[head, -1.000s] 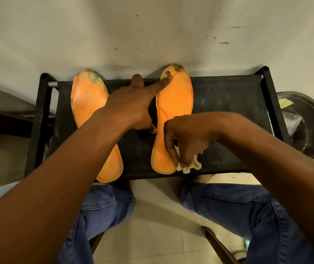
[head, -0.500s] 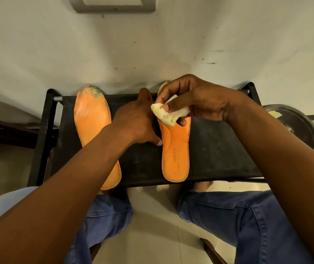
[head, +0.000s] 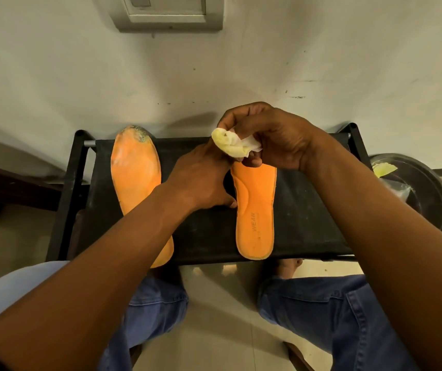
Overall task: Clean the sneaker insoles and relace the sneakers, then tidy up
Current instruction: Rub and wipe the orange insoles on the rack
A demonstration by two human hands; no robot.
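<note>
Two orange insoles lie lengthwise on a black bench (head: 308, 210). The left insole (head: 134, 178) has a dirty, greyish toe and whitish smears. The right insole (head: 254, 210) carries a "WEAR" print near its heel; its toe is hidden behind my hands. My left hand (head: 201, 180) rests on the bench at the right insole's left edge, thumb against that edge, fingertips hidden. My right hand (head: 270, 137) hovers above the right insole's toe and grips a crumpled white wipe (head: 233, 144) stained yellow.
A dark round bin (head: 426, 194) with yellowed wipes and plastic stands right of the bench. A white wall with a switch plate (head: 169, 12) rises just behind. My knees in blue jeans are below the bench's front edge, over a tiled floor.
My right hand has carried the wipe from the right insole's heel up to its toe and lifted it slightly. My left index finger, earlier pointing at the toe, has drawn back.
</note>
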